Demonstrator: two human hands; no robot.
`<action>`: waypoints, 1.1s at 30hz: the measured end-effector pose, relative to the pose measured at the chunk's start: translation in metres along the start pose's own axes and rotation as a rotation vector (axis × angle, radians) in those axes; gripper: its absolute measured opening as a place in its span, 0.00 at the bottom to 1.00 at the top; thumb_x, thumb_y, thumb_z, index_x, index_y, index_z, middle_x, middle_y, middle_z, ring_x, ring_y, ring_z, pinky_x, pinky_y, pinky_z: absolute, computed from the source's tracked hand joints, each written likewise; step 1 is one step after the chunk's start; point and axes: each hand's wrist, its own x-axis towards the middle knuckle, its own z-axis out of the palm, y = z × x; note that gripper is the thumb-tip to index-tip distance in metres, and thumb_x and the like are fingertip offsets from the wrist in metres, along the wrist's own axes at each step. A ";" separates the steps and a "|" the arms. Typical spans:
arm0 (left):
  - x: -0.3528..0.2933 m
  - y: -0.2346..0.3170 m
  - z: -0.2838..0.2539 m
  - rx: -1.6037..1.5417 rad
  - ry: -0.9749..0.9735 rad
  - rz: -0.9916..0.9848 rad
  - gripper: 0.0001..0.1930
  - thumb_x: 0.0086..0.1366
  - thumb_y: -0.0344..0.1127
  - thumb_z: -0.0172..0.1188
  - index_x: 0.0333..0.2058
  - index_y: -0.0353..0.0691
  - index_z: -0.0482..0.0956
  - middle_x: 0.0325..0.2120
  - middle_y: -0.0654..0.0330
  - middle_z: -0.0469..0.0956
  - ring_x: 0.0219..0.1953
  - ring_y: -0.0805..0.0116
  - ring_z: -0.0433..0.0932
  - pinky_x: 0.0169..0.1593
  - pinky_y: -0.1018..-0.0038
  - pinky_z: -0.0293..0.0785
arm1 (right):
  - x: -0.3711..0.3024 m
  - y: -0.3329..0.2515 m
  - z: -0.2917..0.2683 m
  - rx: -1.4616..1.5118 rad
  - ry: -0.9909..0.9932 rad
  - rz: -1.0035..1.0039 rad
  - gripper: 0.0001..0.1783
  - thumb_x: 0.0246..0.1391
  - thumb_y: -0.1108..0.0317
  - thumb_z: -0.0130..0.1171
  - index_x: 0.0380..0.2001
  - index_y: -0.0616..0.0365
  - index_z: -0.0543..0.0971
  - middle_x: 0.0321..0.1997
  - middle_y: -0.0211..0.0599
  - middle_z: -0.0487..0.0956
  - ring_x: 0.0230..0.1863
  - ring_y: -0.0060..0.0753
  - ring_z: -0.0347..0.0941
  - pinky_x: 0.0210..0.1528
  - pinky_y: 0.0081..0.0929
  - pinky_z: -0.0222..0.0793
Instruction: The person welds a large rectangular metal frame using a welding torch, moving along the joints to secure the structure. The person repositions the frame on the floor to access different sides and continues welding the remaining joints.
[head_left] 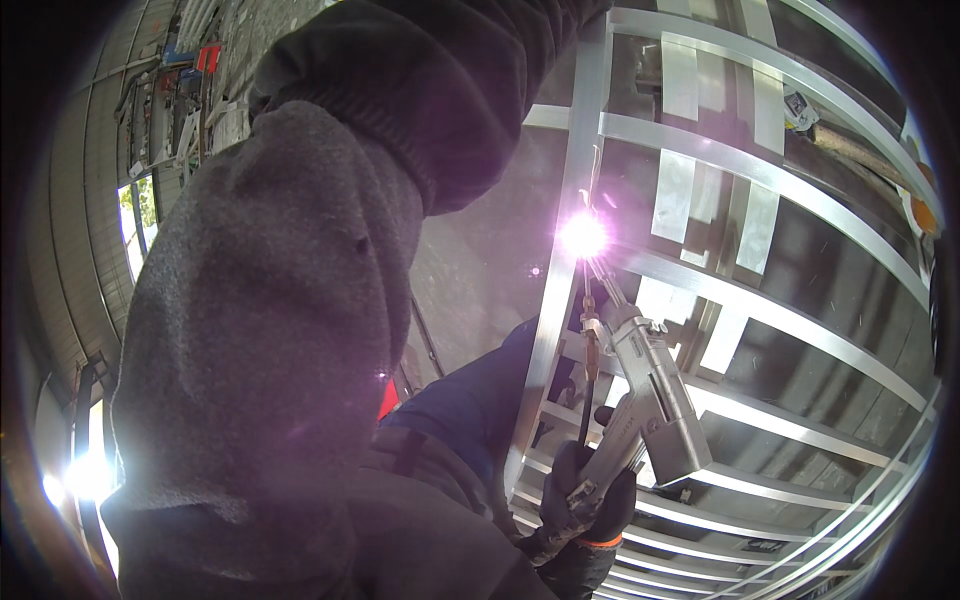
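Observation:
My right hand, in a dark glove with an orange band near the wrist, is wrapped around the grip of a metal welding gun. A thin wire-feed tube runs alongside its nozzle. The tip meets a silvery metal frame where a crossbar joins the long side rail, and a bright violet-white glare hides the joint itself. My left arm, in a grey and black sleeve, reaches across the view to the top edge near that rail. The left hand lies beyond the picture's edge.
Several parallel crossbars of the frame spread to the right, with flat pale strips beneath them. My blue-clad leg is beside the rail. Tools and clutter line the far left wall. A second bright light shines at lower left.

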 end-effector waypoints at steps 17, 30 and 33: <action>0.004 0.002 0.004 -0.019 -0.001 -0.008 0.30 0.77 0.52 0.32 0.58 0.41 0.78 0.58 0.50 0.78 0.63 0.52 0.73 0.63 0.60 0.70 | -0.010 0.017 -0.039 0.299 -0.195 -0.006 0.30 0.74 0.53 0.44 0.66 0.68 0.64 0.54 0.51 0.75 0.48 0.40 0.76 0.49 0.34 0.76; 0.009 0.006 0.008 -0.044 -0.004 -0.014 0.31 0.77 0.53 0.31 0.59 0.41 0.77 0.59 0.50 0.77 0.65 0.53 0.72 0.64 0.61 0.69 | -0.018 0.004 0.016 0.113 0.106 -0.046 0.45 0.67 0.39 0.54 0.75 0.50 0.51 0.25 0.40 0.67 0.09 0.26 0.58 0.10 0.22 0.57; 0.011 0.007 0.009 -0.056 -0.004 -0.022 0.31 0.77 0.53 0.31 0.59 0.41 0.77 0.59 0.50 0.77 0.65 0.53 0.72 0.64 0.61 0.69 | -0.024 -0.002 0.027 0.148 0.161 -0.107 0.45 0.67 0.38 0.53 0.75 0.49 0.50 0.25 0.40 0.67 0.10 0.26 0.58 0.10 0.22 0.58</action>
